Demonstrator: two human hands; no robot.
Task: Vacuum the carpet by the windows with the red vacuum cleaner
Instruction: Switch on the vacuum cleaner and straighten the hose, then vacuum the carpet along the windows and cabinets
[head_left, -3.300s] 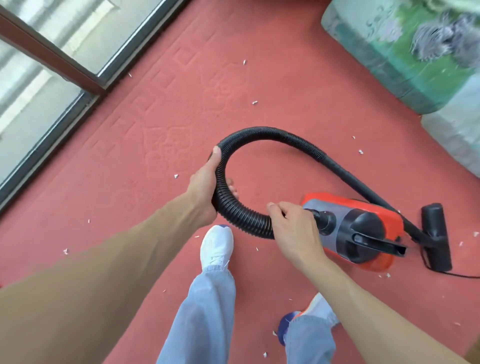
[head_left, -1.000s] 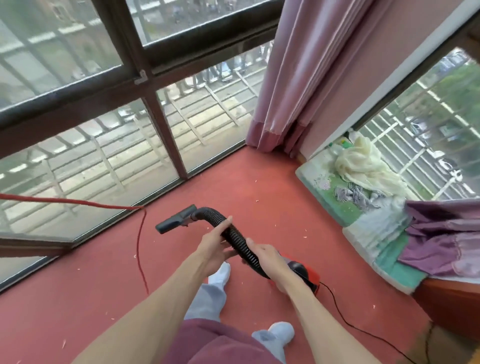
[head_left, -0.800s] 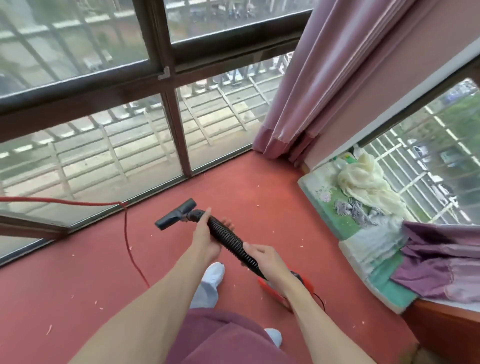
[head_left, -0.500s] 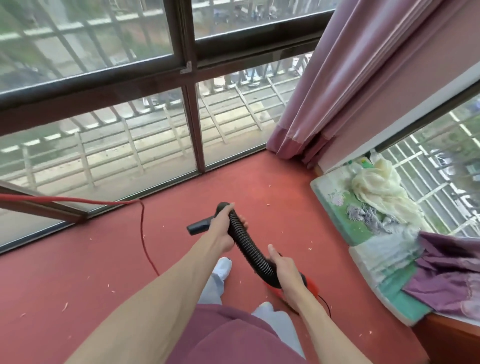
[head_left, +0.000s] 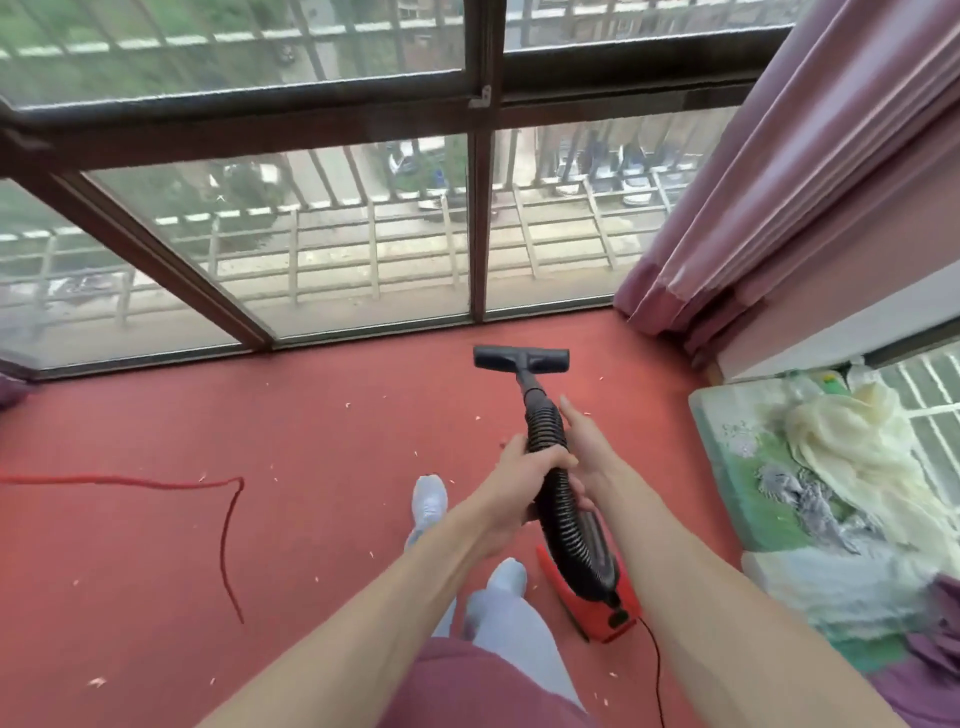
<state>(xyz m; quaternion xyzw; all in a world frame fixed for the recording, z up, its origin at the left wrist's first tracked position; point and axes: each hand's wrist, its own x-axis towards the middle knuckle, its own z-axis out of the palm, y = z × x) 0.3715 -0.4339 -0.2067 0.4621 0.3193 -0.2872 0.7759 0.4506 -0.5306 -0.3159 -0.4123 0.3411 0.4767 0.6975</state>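
Observation:
The red vacuum cleaner (head_left: 602, 613) stands on the red carpet (head_left: 322, 467) just right of my feet. Its black ribbed hose (head_left: 558, 499) rises from the body and ends in a black floor nozzle (head_left: 521, 359), which points at the windows (head_left: 363, 249) near the carpet's far edge. My left hand (head_left: 524, 470) grips the hose from the left with fingers curled round it. My right hand (head_left: 584, 447) lies along the hose's right side, its fingers stretched forward. Small pale scraps lie scattered over the carpet.
A red cord (head_left: 223, 499) trails over the carpet at the left. A pink curtain (head_left: 753, 182) hangs in the far right corner. A mattress with crumpled cloths (head_left: 831, 467) lies along the right. A thin black power cable (head_left: 655, 670) leaves the vacuum's rear.
The nozzle has swung from pointing left to pointing straight at the windows. My right hand has moved up the hose, close beside my left. The view has turned left along the windows.

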